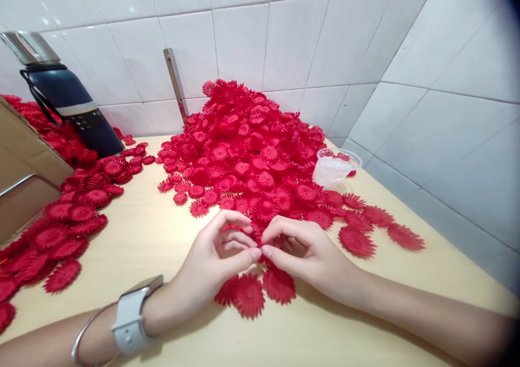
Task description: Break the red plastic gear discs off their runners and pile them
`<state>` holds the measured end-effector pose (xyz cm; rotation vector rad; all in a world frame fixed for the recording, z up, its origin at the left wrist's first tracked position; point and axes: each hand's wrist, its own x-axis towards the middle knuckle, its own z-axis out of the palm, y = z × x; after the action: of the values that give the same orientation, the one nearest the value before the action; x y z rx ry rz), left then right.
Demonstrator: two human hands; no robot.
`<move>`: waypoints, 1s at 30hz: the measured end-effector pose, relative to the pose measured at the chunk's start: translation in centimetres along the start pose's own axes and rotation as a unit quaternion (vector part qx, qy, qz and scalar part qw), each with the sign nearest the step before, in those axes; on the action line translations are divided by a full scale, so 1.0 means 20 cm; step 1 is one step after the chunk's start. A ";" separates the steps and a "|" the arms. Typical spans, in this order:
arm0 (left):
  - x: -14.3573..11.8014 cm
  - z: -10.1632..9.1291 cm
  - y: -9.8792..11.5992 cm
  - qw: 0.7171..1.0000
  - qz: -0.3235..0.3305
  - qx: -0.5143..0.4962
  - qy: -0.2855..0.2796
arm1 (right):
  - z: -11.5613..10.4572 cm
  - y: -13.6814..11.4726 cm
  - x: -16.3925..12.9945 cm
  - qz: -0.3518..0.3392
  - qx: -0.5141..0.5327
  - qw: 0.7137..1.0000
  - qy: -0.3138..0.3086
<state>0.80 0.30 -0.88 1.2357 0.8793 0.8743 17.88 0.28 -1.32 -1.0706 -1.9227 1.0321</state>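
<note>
No readable text anywhere; the dark bottle carries small pale marks on its band (too blurred to make out); the smartwatch shows no legible figures.

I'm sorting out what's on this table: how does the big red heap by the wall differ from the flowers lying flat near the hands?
The big heap is stacked high against the tiled wall; the flat flowers lie in a single layer on the table. The heap holds very many pieces, the flat group only a few. The heap's pieces tilt every way; the flat ones face up. Both are red, toothed plastic flower discs.
</note>
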 end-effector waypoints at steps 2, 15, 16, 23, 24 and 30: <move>0.00 0.00 0.00 1.000 -0.001 0.008 0.004 | 0.00 0.00 0.00 -0.008 -0.007 1.000 -0.003; 0.01 -0.01 0.00 0.999 -0.022 0.013 0.036 | 0.01 0.03 0.02 0.087 0.081 0.978 0.173; 0.01 -0.01 0.00 0.999 -0.023 0.016 0.037 | 0.01 0.03 0.02 0.088 0.080 0.974 0.192; 0.01 0.00 0.01 0.998 -0.033 0.030 0.047 | -0.01 0.05 0.03 0.109 0.100 0.962 0.231; 0.01 0.00 0.01 0.998 -0.034 0.027 0.049 | -0.01 0.05 0.03 0.109 0.108 0.962 0.225; 0.01 0.00 0.02 0.998 -0.033 0.016 0.051 | 0.00 0.04 0.03 0.095 0.101 0.969 0.202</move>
<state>0.87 0.57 -0.53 1.1912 1.0137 0.8805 17.99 1.02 -1.83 -1.2528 -1.3813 0.9965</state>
